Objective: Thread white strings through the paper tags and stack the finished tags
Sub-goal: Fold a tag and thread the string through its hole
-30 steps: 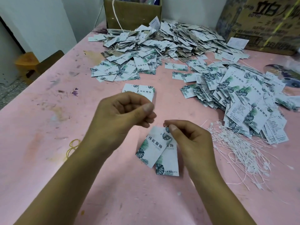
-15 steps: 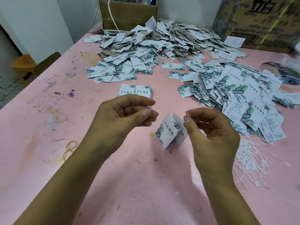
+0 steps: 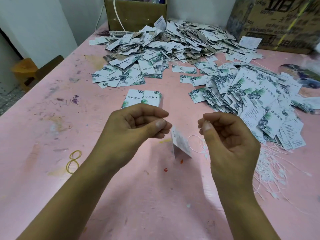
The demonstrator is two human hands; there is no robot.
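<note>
My left hand [image 3: 136, 129] and my right hand [image 3: 226, 137] are held apart above the pink table [image 3: 52, 135], each pinching an end of a thin white string [image 3: 195, 142]. A pair of white leaf-printed tags [image 3: 180, 144] hangs edge-on from that string between the hands. A small neat stack of tags [image 3: 143, 97] lies just beyond my left hand. A loose bundle of white strings [image 3: 270, 170] lies to the right of my right hand.
A big heap of strung tags [image 3: 164, 44] fills the far middle, and another pile of tags [image 3: 251, 97] spreads at the right. Cardboard boxes [image 3: 135, 13] [image 3: 277, 21] stand at the back. A yellow rubber band [image 3: 73, 161] lies at the left.
My hands have drawn apart, the right one moving right. The tag pair has turned edge-on and now hangs from the string between them.
</note>
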